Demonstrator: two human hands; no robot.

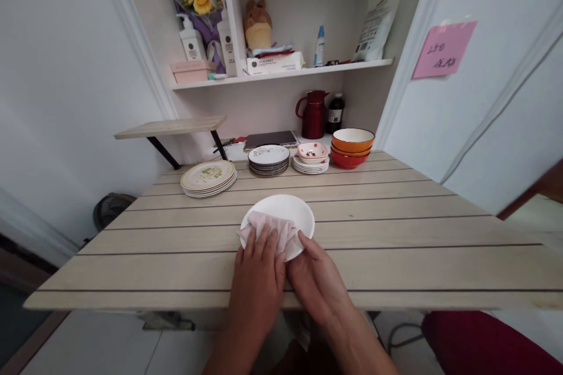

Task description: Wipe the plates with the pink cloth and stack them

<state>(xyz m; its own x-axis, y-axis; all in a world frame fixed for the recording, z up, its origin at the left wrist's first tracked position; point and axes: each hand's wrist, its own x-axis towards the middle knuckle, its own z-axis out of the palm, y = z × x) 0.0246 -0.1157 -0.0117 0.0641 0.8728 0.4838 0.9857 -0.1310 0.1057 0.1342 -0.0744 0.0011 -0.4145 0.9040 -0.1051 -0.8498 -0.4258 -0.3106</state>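
Observation:
A round white plate (297, 211) is tilted toward me near the front edge of the table. My right hand (319, 278) grips its near right rim, thumb on top and the other fingers underneath. Across the left part of the plate lies a crumpled pale pink cloth (273, 226). My left hand (258, 275) presses the cloth against the plate's inner surface, its fingers over the folds. The plate's near edge is partly hidden by both hands and the cloth.
Behind stand stacks of patterned oval plates (209, 177), dark-rimmed plates (268, 157), small plates (311, 165) under a pink bowl (312, 150), and orange and red bowls (352, 142). A small raised shelf (171, 127) is at left; a red jug (314, 116) stands at the back.

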